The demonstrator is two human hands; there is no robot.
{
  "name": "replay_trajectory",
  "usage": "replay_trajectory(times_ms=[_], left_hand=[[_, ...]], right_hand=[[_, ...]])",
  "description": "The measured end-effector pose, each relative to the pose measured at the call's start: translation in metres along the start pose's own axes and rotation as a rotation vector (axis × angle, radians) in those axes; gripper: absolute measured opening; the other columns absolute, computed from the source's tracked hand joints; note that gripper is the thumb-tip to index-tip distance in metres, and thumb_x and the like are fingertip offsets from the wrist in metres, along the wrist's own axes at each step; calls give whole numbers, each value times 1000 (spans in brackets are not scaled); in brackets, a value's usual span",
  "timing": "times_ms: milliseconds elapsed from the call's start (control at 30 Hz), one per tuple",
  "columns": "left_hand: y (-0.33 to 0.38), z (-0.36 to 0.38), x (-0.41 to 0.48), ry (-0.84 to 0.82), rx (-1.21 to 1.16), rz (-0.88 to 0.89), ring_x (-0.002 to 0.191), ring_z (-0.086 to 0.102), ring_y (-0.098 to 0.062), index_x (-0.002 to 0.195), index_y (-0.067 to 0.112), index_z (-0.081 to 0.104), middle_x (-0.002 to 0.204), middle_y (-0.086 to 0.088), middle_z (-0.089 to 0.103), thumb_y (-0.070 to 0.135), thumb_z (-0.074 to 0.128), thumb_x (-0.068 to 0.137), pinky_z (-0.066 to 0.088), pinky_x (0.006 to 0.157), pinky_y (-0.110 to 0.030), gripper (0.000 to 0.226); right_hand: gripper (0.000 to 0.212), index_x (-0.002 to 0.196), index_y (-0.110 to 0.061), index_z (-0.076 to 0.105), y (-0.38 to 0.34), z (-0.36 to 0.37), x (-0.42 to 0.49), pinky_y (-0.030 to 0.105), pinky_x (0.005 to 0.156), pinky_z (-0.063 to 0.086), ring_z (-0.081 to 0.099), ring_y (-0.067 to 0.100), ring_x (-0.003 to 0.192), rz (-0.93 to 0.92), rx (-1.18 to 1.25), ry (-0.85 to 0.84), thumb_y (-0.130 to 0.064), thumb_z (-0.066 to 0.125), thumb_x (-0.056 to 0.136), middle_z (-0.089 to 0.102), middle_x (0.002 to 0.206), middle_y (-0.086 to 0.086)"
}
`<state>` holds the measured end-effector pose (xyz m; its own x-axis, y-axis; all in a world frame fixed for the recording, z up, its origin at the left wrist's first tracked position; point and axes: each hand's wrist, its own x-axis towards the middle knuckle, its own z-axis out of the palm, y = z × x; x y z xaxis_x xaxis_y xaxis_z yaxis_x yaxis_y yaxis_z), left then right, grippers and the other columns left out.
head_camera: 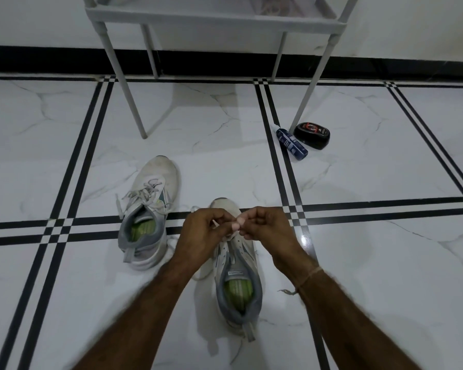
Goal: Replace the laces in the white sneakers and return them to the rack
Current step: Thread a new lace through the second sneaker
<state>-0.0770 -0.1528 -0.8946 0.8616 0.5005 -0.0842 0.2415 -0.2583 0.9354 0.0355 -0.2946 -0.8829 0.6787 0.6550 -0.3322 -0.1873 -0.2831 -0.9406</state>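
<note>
Two white sneakers with grey collars and green insoles stand on the marble floor [225,124], toes pointing away toward the rack [214,18] at the far side. The left sneaker [155,182] sits farther off, a little apart from its mate, with its laces [145,193] threaded but lying loose and untied over the tongue. The near sneaker [249,249] is in the middle, right under the hands.

Both hands meet just above the front of the near sneaker. The left hand [206,231] has its fingers curled in, pinching a bit of white lace between thumb and fingertips. The right hand [267,228] is curled the same way, its thumb and fingertips pressed together close against the left hand's; what it pinches is too small to make out. A slack stretch of lace [198,276] trails on the floor to the left of this sneaker.

By the rack's right front leg, to the far right, a blue bottle [292,141] lies on its side, touching or just beside a black oval tin [312,135]. A thin thread band [309,279] circles the right wrist.
</note>
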Motion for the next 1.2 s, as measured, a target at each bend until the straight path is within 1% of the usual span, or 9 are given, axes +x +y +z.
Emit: replay_trajectory(times_ms=[100, 167, 267, 400, 500, 600, 767, 967, 1200], left_hand=[[-11, -1, 1, 64, 53, -5, 73, 66, -12, 79, 25, 79, 73, 8, 72, 27, 79, 84, 53, 71, -38, 5], [-18, -2, 0, 84, 84, -42, 73, 66, -9, 79, 26, 80, 73, 10, 72, 29, 79, 83, 52, 71, -35, 5], [-27, -4, -3, 50, 139, -113, 76, 67, -4, 83, 31, 81, 76, 12, 73, 36, 78, 80, 53, 72, -28, 7], [-31, 7, -10, 1, 182, -161, 74, 66, 4, 80, 32, 81, 73, 20, 73, 34, 79, 80, 53, 72, -27, 3], [-34, 14, -13, -10, 251, -180, 80, 64, 9, 81, 33, 80, 78, 24, 71, 36, 81, 80, 52, 77, -26, 4], [-38, 17, -11, 9, 261, -168, 87, 65, 5, 84, 32, 79, 88, 20, 70, 43, 81, 79, 54, 82, -31, 12], [-37, 28, -16, 66, 270, -162, 89, 65, -1, 83, 29, 78, 91, 15, 68, 37, 79, 80, 54, 83, -35, 9], [-33, 33, -19, 71, 317, -142, 88, 65, -8, 74, 34, 70, 88, 14, 67, 31, 79, 80, 52, 78, -33, 11], [-35, 36, -19, 76, 314, -146, 90, 66, -9, 77, 35, 69, 91, 14, 68, 30, 77, 81, 53, 80, -36, 10]], right_hand=[[14, 109, -7, 73, 1, -4, -4, 25, 72, 59, 74, 19, 84, 17, -32, -39, -12, 69, 97, 77, 96, 13], [32, 118, -15, 66, 7, -7, -9, 23, 69, 57, 71, 16, 89, 51, -319, -93, -25, 78, 90, 71, 103, 4], [58, 123, -20, 60, 12, 0, -11, 27, 77, 55, 63, 13, 94, 71, -710, -172, -39, 87, 76, 62, 109, -3], [43, 115, -10, 71, 8, 5, -8, 31, 86, 55, 65, 17, 96, -4, -813, -130, -32, 84, 80, 71, 106, 4], [18, 99, -9, 80, 15, 0, -8, 29, 86, 57, 68, 14, 88, 3, -797, -62, -22, 78, 86, 77, 97, 5], [8, 93, -10, 81, 27, -8, -7, 27, 80, 60, 69, 9, 79, 68, -651, 2, -14, 76, 88, 77, 88, 0], [11, 96, -11, 81, 39, -12, -9, 27, 73, 63, 73, 14, 84, 140, -398, 74, -8, 76, 88, 77, 86, 0], [13, 100, -12, 81, 47, -11, -8, 29, 78, 63, 73, 12, 85, 133, -390, 72, -11, 77, 87, 78, 89, -1], [12, 102, -13, 80, 49, -13, -15, 15, 67, 56, 72, 2, 80, 108, -366, 57, -13, 75, 91, 77, 90, -5]])
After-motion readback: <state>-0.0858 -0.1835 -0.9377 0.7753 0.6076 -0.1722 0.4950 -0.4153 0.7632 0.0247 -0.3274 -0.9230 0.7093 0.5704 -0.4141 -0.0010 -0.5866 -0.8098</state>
